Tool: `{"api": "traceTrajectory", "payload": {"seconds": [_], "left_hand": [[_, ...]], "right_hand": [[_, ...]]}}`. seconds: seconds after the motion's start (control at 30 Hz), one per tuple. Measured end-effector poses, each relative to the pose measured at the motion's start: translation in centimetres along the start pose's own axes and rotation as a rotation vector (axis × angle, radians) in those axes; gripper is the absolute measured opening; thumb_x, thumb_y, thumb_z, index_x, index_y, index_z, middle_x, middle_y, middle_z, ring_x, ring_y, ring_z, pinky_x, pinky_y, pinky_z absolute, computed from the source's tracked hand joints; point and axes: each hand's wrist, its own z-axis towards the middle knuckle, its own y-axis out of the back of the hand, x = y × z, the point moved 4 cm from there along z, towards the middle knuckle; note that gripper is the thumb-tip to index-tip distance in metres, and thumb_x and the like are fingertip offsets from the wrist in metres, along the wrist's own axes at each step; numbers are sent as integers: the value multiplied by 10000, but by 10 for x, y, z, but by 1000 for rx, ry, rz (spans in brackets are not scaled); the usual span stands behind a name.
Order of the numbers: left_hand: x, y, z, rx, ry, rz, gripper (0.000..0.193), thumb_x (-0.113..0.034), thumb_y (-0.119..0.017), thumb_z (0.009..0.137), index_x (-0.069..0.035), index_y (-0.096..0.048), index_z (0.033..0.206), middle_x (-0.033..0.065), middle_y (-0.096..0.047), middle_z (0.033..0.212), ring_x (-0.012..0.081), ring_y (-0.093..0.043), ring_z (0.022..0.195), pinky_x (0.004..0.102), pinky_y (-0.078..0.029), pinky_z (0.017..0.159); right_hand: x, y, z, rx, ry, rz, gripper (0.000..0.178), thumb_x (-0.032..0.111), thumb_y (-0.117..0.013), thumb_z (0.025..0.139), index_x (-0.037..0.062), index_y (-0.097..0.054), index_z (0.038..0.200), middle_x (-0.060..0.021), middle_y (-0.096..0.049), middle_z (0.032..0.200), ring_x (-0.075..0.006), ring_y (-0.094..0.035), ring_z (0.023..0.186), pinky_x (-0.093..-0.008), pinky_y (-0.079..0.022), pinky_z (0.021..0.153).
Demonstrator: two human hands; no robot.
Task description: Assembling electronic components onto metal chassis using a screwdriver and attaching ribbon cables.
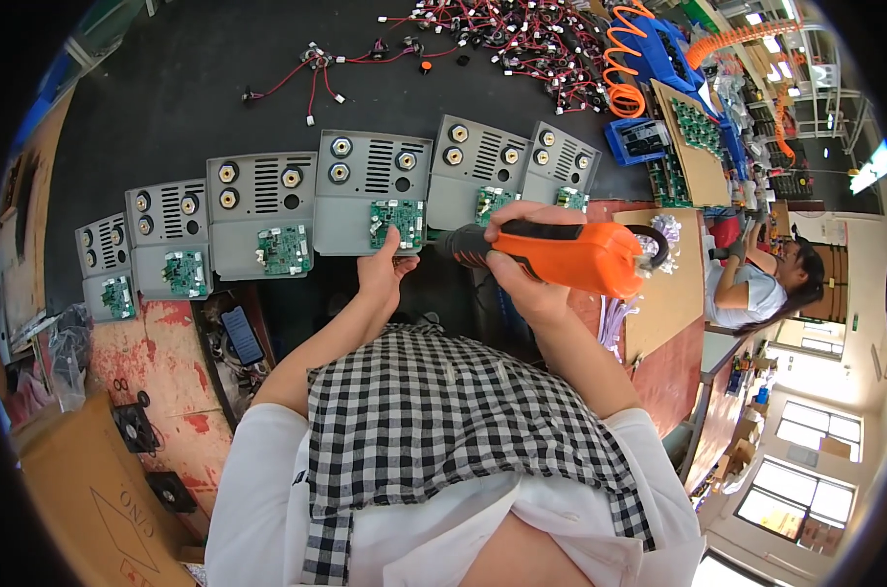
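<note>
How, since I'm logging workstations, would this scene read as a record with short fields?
Row: six grey slotted panels, each bearing a green circuit board
Left hand: thumb over the lower edge of the fourth board from the left
Right hand: gripping an orange-and-black tool
Beyond row: heap of red-wired parts
Far right: another person
</note>
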Motion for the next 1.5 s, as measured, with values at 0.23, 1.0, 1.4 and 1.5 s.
{"api": "traceTrajectory", "payload": {"seconds": [0.23,1.0,1.4,1.5], "left_hand": [[2,7,7,34,43,-41,219,-209,-544,807,-66,-497,966,45,-554,808,144,-543,617,249,-469,487],[-40,-6,-24,555,195,-88,98,-143,-463,849,-52,-491,870,82,-580,819,168,-573,723,226,-468,608],[-37,0,-14,623,316,-211,125,-135,-552,797,-11,-541,805,37,-519,655,117,-493,598,185,-394,502],[-39,0,-13,630,329,-210,146,-154,-540,807,-8,-543,805,40,-526,656,119,-493,600,182,-396,504]], "right_hand": [[-12,2,1,5,-40,73,463,-106,-553,593,73,-343,965,-152,-503,898,-195,-503,759,-331,-428,702],[33,16,12,-198,54,348,463,-29,-597,605,97,-375,992,-166,-497,967,-235,-498,799,-408,-387,760],[33,9,11,-211,17,258,417,69,-618,601,114,-396,952,-104,-501,937,-200,-477,801,-423,-367,798],[31,7,13,-183,14,250,428,69,-619,594,117,-390,952,-103,-500,934,-201,-475,787,-424,-368,792]]}}
